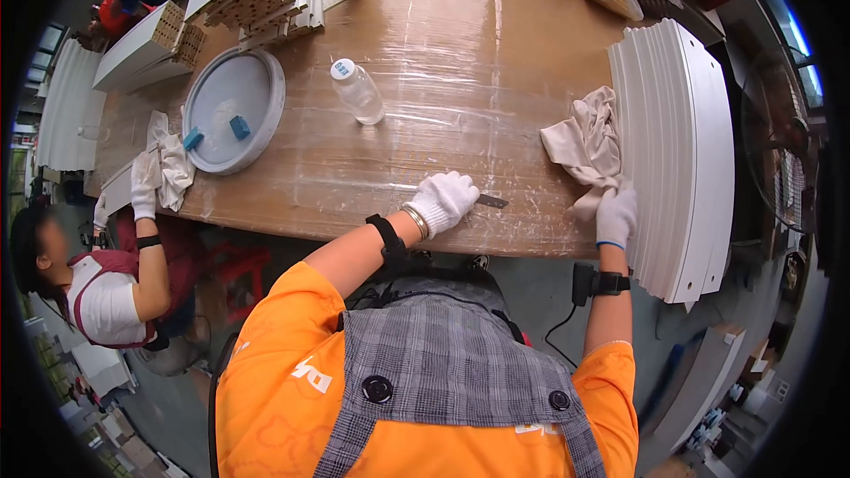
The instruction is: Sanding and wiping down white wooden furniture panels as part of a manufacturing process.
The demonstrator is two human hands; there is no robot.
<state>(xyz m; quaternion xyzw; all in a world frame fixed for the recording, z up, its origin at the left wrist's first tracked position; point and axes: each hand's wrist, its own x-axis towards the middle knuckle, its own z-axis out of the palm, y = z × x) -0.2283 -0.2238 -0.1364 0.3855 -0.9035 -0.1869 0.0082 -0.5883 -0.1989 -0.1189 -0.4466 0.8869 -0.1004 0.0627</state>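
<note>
The left hand (443,201), gloved white, was closed around a small blade (492,202) lying flat on the counter (443,53), just left of the white panel stack (677,150). The right hand (615,217) gripped a beige rag (586,143) against that stack's near edge. A plastic bottle (358,91) lay farther left.

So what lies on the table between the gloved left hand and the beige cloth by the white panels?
Head view: only a small dark blade at the left hand, then bare wrapped wooden tabletop up to the crumpled beige cloth.
</note>
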